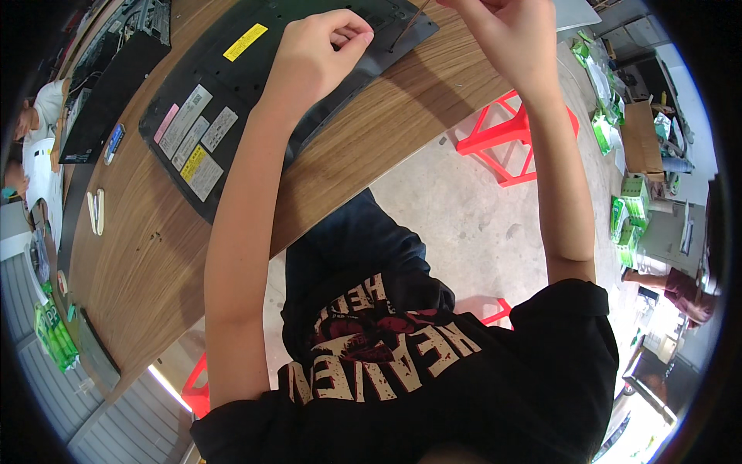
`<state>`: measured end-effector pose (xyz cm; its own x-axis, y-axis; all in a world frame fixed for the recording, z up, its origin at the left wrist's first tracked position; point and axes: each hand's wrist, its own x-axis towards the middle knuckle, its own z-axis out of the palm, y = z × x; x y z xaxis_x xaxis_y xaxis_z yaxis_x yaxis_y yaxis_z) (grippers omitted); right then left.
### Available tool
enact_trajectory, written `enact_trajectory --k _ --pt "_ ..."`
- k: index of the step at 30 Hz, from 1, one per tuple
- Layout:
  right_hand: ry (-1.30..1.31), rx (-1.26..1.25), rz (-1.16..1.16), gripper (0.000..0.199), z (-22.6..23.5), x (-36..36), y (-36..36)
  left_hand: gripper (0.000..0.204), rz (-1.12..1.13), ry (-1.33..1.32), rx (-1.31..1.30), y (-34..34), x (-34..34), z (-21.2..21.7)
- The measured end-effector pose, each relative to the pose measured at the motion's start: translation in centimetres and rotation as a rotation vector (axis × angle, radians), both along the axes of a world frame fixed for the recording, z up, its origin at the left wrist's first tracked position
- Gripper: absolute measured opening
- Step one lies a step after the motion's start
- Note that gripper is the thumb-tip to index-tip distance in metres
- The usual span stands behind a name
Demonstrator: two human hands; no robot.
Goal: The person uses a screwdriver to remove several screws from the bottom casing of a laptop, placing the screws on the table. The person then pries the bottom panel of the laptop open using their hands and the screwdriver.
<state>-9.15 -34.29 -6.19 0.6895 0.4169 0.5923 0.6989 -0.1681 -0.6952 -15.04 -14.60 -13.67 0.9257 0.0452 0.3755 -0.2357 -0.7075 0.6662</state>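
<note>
A black plastic casing [247,77] with rounded corners lies on the wooden table, several white, yellow and pink labels stuck on it. Over its middle my left hand [318,52] is closed, thumb and fingertips curled together; whatever may be between them is hidden. Beyond the casing's right end is my right hand [516,39], its fingers partly cut off by the top edge. From those fingers a thin screwdriver shaft [410,25] slants down to the casing's right corner. The handle is out of view.
On the wooden table [139,255] lie a pale folding knife-like tool [97,212] and a small blue-and-white item [114,144]. A black open chassis [116,77] stands at the far left. Red stools [514,138] are by the table's near edge. Other people are at both sides.
</note>
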Motion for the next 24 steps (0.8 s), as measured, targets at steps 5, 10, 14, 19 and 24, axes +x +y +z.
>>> enact_trajectory --k 5,10,14,19,24 --pt "0.048 0.052 0.025 0.027 0.2 0.1 -0.1 0.021 -0.012 -0.028 0.002 0.3 0.4 -0.5" --pt "0.037 0.042 -0.046 0.028 2.2 -1.4 0.1 0.034 -0.048 -0.089 -0.040 -1.1 0.0 -0.4" --pt "-0.049 0.102 -0.002 0.028 1.5 -1.8 0.9 0.023 -0.024 -0.034 -0.182 -1.3 -0.5 0.2" --pt "-0.179 0.047 -0.021 0.028 1.7 -2.2 0.9 0.011 -0.036 0.043 -0.215 0.4 -3.4 2.1" --pt "-0.186 0.088 -0.019 0.032 1.9 -4.0 1.0 0.013 0.345 -0.119 -0.102 5.3 -13.9 3.2"
